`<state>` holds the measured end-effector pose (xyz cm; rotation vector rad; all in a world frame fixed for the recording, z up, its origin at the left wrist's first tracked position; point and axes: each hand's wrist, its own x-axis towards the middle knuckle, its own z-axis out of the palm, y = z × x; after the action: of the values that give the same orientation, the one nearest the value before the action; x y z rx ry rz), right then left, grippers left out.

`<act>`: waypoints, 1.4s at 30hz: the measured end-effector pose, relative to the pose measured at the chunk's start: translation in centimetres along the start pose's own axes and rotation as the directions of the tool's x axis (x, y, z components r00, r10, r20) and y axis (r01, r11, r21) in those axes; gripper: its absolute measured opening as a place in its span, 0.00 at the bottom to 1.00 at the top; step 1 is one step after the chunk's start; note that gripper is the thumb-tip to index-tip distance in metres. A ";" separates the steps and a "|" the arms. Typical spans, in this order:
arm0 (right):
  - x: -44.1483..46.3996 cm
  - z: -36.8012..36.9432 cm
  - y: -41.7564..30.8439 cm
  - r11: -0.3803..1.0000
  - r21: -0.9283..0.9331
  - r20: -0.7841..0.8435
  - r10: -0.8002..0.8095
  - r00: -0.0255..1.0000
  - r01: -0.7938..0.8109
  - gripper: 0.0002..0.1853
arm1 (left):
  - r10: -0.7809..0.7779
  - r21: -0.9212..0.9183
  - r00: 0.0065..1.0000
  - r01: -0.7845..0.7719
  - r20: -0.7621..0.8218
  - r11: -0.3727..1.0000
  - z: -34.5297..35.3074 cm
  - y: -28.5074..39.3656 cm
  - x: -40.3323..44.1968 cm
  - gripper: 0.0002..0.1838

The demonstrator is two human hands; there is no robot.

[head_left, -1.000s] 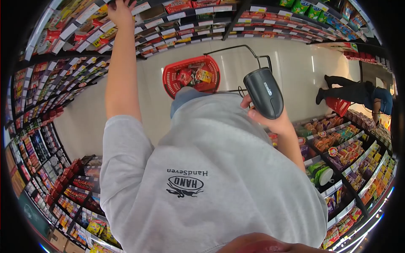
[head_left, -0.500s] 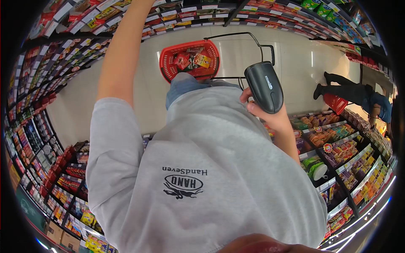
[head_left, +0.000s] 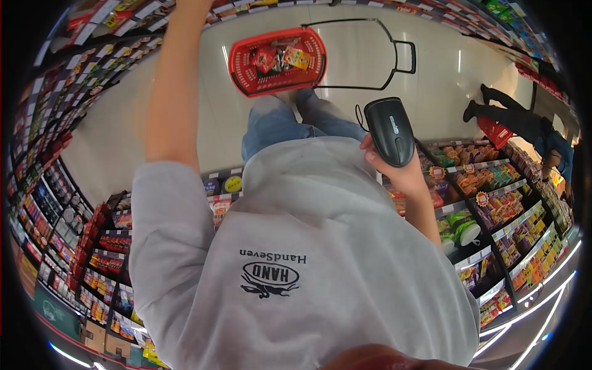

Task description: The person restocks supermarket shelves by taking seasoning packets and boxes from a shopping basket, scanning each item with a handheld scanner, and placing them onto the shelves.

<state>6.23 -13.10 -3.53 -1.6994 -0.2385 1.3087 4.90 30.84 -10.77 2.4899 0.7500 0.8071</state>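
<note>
My right hand (head_left: 399,176) is closed around a black handheld barcode scanner (head_left: 390,132), whose rounded back faces up; a thin black cord loop hangs beside it. My left arm stretches toward the shelves at the top left. Only the base of my left hand (head_left: 195,5) shows at the top edge, so its fingers are out of sight. On the floor by my feet stands a red plastic basket (head_left: 240,69) with a long black handle (head_left: 394,61) extending to the right. Inside it lie a red packet (head_left: 265,60), a yellow packet (head_left: 298,59) and other snack packs.
Stocked shelves (head_left: 111,61) with price labels run along the left and top. Behind me, racks (head_left: 493,216) hold many snack packs. At the right, another person (head_left: 524,123) in dark trousers stands near a red bag-like item (head_left: 494,131). Pale floor tiles (head_left: 351,46) surround the basket.
The view has shifted, so the basket and handle sit higher in it and more of my legs shows. The scanner appears slightly lower, still in my right hand. My left arm remains extended.
</note>
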 end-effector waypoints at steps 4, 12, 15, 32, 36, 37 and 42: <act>2.7 0.3 3.9 0.987 0.007 0.014 0.158 0.987 -0.158 0.11 | -0.190 -0.124 0.965 0.214 0.183 0.969 3.3 -4.7 -13.9 0.21; 9.7 1.5 17.3 0.714 0.292 0.327 0.551 0.768 -0.636 0.22 | -0.445 -0.150 0.675 0.632 0.588 0.760 18.5 -16.6 -41.4 0.15; 11.5 2.1 22.7 0.484 0.438 0.444 0.616 0.650 -0.758 0.28 | -0.449 -0.102 0.558 0.698 0.698 0.709 25.2 -23.2 -49.1 0.14; 22.6 1.8 33.2 -0.073 0.616 0.742 0.390 0.546 -0.785 0.35 | -0.171 0.199 0.412 -0.024 0.895 0.980 52.4 -32.0 -53.2 0.32; 24.2 -0.4 32.4 0.148 0.506 0.757 0.395 0.520 -0.850 0.33 | 0.021 0.191 0.682 -0.234 0.731 0.953 60.5 -32.0 -54.2 0.26; 24.0 -0.8 32.0 0.119 0.537 0.718 0.456 0.526 -0.835 0.31 | -0.081 0.308 0.610 -0.277 0.788 0.910 62.8 -32.0 -54.1 0.28; 22.1 -2.3 31.7 0.125 0.634 0.596 0.550 0.585 -0.764 0.30 | -0.299 0.492 0.462 -0.383 0.835 0.782 65.0 -31.5 -51.8 0.30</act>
<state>5.53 -17.17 -42.02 -0.6645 1.1070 1.8066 -1.05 9.84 -96.90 2.9241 0.5545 -0.9980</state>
